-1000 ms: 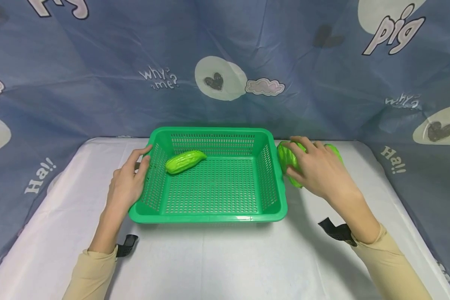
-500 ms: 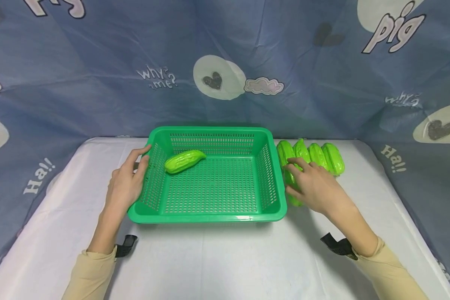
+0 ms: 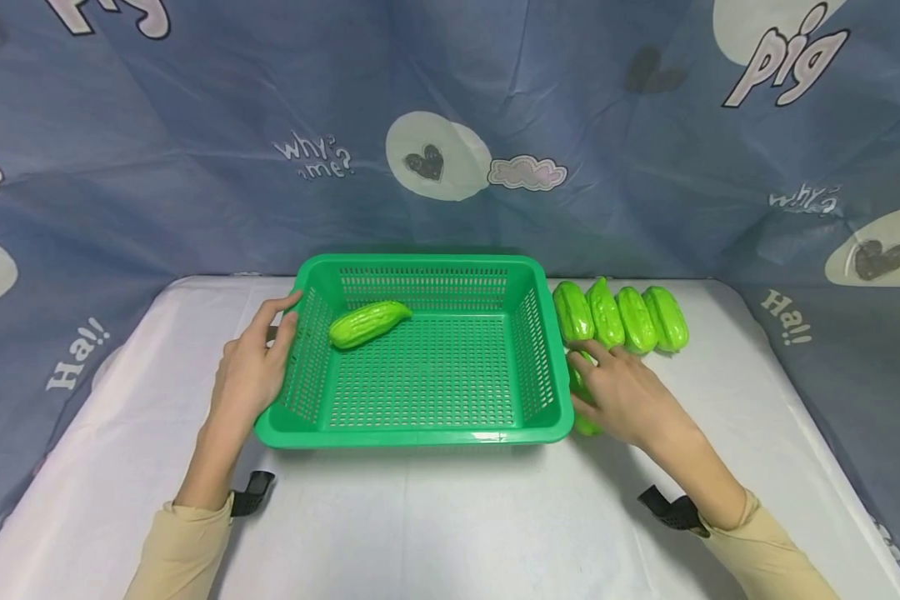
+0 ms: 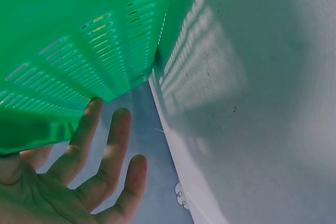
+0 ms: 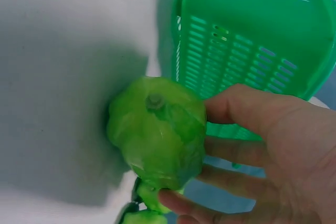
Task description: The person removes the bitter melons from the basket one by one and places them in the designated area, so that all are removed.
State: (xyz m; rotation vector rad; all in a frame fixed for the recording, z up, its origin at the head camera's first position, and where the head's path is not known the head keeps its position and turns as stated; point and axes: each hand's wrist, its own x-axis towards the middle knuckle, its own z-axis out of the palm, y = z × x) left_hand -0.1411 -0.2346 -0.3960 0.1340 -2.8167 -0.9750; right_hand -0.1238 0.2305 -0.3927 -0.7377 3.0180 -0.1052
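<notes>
In the head view a green plastic basket (image 3: pixel 420 437) sits mid-table with one bright green bitter gourd (image 3: pixel 369 324) inside, at the left. My left hand (image 3: pixel 251 371) grips the basket's left rim; in the left wrist view its other fingers (image 4: pixel 113 150) extend along the outer wall. Beside the basket's right wall, my right hand (image 3: pixel 630 396) holds another bitter gourd (image 5: pixel 157 129) between thumb and fingers, partly covering it in the head view. Behind that hand, several more bitter gourds (image 3: pixel 637 321) lie side by side in a row at the table's back right.
A white cloth (image 3: pixel 465 525) covers the table. Close behind the table's back edge hangs a blue printed curtain (image 3: pixel 232 200), which continues along both sides. Black straps (image 3: pixel 675 510) with mounts sit on both wrists.
My right hand has drawn the bitter gourd toward me along the basket's right side, uncovering the row behind it. The left hand and the basket have stayed in place.
</notes>
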